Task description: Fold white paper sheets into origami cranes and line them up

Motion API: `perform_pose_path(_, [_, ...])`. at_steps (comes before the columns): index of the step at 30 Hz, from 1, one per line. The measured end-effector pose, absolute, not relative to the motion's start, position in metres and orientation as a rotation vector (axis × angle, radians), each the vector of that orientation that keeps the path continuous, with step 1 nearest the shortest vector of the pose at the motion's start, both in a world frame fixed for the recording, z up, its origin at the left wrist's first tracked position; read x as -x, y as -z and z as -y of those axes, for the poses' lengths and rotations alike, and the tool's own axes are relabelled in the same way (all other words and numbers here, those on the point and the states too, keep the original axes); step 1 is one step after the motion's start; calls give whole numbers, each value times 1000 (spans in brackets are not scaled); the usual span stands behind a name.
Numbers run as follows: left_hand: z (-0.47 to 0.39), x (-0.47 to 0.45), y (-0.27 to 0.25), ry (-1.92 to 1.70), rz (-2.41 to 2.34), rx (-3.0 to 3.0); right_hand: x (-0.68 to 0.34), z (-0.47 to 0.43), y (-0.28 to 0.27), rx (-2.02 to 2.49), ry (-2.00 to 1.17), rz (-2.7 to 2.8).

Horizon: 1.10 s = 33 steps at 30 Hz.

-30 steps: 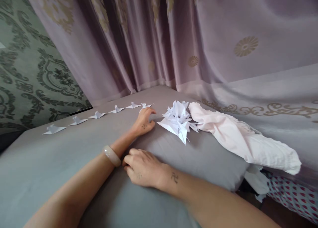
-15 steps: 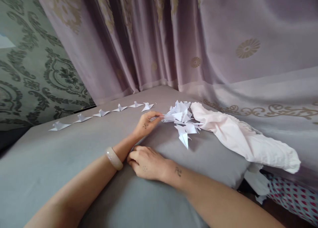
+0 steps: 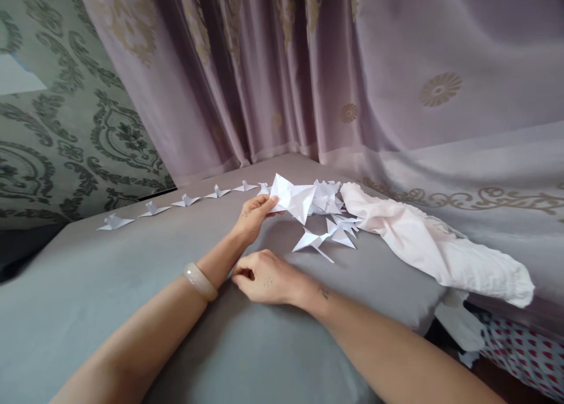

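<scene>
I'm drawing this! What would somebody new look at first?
Probably the bright white folded paper pinched in the left hand, mid-picture, beside the paper pile. Next, maybe, the row of paper shapes along the left of the grey cover. Behind everything hangs the big purplish curtain.

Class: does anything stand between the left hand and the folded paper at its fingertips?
Nothing visible does: the left hand pinches the folded paper directly. The right hand is nearer the camera, apart from the paper.
</scene>
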State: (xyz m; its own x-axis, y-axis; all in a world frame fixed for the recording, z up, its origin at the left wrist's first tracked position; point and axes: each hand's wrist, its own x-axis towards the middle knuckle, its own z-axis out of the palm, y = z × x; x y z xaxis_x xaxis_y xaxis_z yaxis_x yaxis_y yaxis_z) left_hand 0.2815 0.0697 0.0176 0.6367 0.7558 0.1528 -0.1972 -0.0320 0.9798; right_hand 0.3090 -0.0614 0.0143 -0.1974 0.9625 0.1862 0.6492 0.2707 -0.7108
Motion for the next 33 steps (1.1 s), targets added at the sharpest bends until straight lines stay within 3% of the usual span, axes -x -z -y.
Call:
perform_pose_path(6, [-71, -268, -13, -884, -544, -1339, -327, 56, -34, 1614, -272, 1440])
perform_pose_path(9, [-71, -255, -14, -868, -541, -1406, -355, 49, -42, 1587, 67, 1105])
perform_pose_path(11, [-71, -245, -15, -844, -540, -1454, -374, 46, -45, 1545, 211, 1161])
perform_pose_path(19, [-66, -197, -27, -740, -534, -1602, -382, 47, -43, 1564, -376, 1447])
perform_pose_path(26, [-53, -147, -38, -604, -611, -1623, -353, 49, -40, 1501, -418, 1601])
perform_pose_path(33, [-30, -123, -39, -914, -855, -1227, -304, 48, -29, 1567, -276, 1610])
